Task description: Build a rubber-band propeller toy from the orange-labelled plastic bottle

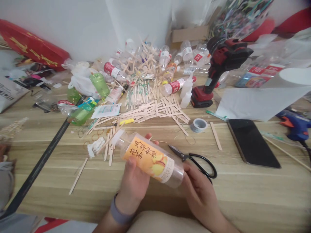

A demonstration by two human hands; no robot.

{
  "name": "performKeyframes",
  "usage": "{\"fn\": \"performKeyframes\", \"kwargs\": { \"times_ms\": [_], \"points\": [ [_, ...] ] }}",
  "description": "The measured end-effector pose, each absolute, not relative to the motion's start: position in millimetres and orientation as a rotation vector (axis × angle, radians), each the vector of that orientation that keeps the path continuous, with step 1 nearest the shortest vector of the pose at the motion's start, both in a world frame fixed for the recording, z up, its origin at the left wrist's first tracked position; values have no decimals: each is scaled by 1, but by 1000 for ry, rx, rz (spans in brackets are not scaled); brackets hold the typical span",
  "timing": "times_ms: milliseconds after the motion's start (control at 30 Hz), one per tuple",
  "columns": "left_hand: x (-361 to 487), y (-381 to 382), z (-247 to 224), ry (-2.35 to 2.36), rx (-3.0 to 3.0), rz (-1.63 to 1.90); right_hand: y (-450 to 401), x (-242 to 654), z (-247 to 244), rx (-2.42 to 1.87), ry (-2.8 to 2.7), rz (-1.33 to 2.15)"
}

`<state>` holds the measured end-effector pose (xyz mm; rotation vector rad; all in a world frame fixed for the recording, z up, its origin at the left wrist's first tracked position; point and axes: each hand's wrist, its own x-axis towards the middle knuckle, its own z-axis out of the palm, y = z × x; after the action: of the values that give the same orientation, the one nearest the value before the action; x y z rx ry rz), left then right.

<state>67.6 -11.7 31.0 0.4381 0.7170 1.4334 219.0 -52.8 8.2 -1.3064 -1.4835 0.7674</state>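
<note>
A clear plastic bottle with an orange and yellow fruit label (150,158) is held up over the near part of the wooden table, tilted with its white-capped neck toward the upper left. My left hand (136,178) is wrapped round its middle from below, thumb on the label. At the base end, my right hand (199,191) has its fingers against the bottle's bottom; some of its fingertips are hidden. Black-handled scissors (194,160) lie just beyond my right hand. A wooden stick (78,176) rests on the table to the left of my left hand.
Piled wooden sticks (155,111) and plastic bottles fill the back. A red and black drill (216,71) stands at back right, with a tape roll (199,125), a phone (254,142) and a blue glue gun (295,124) nearer. Green bottles (82,113) lie left.
</note>
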Motion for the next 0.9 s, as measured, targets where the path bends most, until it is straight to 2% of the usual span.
{"fn": "performKeyframes", "kwargs": {
  "times_ms": [133, 367, 467, 633, 800, 900],
  "points": [
    [69, -13, 31, 689, 454, 1425, -55, 218, 4, -1334, -1381, 830],
    [65, -13, 29, 657, 548, 1423, -57, 205, -10, -1329, -839, 1572],
    [62, -12, 28, 651, 612, 1432, -56, 205, -11, -1298, -803, 1732],
    [57, -10, 23, 675, 679, 1462, -54, 214, -3, -1261, -1015, 1544],
    [53, -13, 14, 673, 921, 1452, -53, 221, -9, -1226, -1018, 1581],
    [51, -18, 16, 716, 1168, 1331, -48, 231, -12, -1478, -1212, 1260]
  ]
}}
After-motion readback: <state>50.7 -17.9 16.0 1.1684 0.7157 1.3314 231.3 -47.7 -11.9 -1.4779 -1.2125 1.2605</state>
